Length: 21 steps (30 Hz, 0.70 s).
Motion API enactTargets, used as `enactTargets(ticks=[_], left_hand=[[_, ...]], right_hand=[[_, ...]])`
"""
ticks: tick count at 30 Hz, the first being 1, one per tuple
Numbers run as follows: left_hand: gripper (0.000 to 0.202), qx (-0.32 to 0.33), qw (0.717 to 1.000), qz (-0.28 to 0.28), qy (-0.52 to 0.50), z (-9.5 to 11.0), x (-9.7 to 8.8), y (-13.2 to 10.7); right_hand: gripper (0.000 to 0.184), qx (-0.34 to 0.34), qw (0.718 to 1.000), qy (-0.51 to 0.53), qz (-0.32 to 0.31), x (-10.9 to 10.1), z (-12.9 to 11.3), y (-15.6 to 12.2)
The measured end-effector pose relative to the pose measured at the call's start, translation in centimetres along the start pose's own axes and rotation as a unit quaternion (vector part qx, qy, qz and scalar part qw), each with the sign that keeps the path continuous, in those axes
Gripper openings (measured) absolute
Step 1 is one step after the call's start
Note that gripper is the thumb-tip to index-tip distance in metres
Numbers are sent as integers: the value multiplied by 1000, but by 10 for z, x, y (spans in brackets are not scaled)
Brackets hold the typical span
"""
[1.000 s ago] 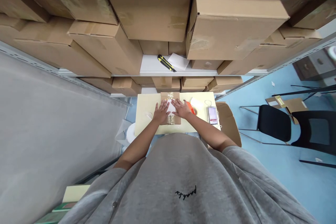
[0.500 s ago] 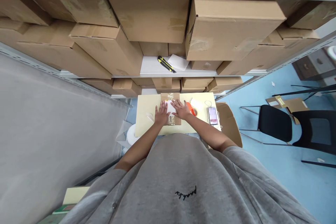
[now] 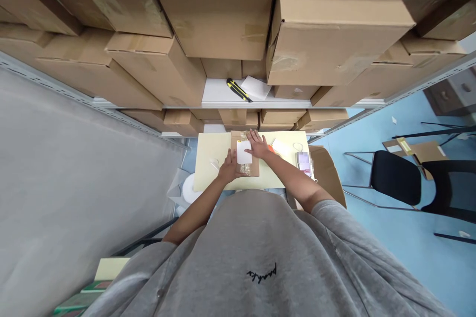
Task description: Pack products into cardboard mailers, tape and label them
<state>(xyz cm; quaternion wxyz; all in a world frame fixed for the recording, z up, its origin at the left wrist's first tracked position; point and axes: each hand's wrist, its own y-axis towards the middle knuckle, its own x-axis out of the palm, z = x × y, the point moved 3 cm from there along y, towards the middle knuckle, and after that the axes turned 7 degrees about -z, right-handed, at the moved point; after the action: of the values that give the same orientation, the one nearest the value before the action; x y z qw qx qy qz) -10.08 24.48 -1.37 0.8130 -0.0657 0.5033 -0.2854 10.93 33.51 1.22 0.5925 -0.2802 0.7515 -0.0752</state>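
Note:
A cardboard box (image 3: 255,168) with clear tape along its middle lies on the pale yellow table. On its top sits a white label (image 3: 244,152). My left hand (image 3: 228,167) rests against the box's left side near the front corner, fingers stretched out. My right hand (image 3: 258,145), fingers extended, lies over the box's far right part, with its thumb at the label's edge. Just right of that hand, an orange tape dispenser (image 3: 271,149) shows in part, mostly covered by the hand and wrist.
On the table (image 3: 208,141) lie a white paper (image 3: 281,146) and a phone (image 3: 304,163). A yellow-black utility knife (image 3: 238,90) rests on the shelf ahead, among cardboard boxes (image 3: 219,25). An open carton (image 3: 327,171) stands at the table's right, with a black chair (image 3: 396,178) beyond.
Both hands have come off the label's middle. My left hand moved down to the box's left side, and my right hand moved toward its far right edge, uncovering the label.

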Motion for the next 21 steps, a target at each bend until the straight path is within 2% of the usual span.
enactTargets(ticks=[3, 6, 9, 11, 16, 19, 21], left_hand=[[133, -26, 998, 2, -49, 4, 0, 4], [118, -78, 989, 29, -124, 5, 1, 11], [112, -117, 977, 42, -172, 4, 2, 20], [109, -120, 976, 39, -180, 2, 0, 27], [103, -90, 984, 20, -153, 4, -18, 47], [82, -85, 992, 36, -80, 17, -29, 51], [78, -90, 994, 59, -24, 31, -30, 45]], right_hand=[[97, 0, 1000, 3, -1, -7, 0, 8], [101, 1, 1000, 5, 7, -12, 0, 11], [99, 14, 1000, 18, 18, -14, 2, 9], [94, 31, 999, 29, 24, -15, 6, 5], [92, 135, 988, 53, 45, -15, 21, -11], [90, 191, 977, 67, 64, -13, 28, -18], [87, 208, 972, 80, 70, -12, 30, -20]])
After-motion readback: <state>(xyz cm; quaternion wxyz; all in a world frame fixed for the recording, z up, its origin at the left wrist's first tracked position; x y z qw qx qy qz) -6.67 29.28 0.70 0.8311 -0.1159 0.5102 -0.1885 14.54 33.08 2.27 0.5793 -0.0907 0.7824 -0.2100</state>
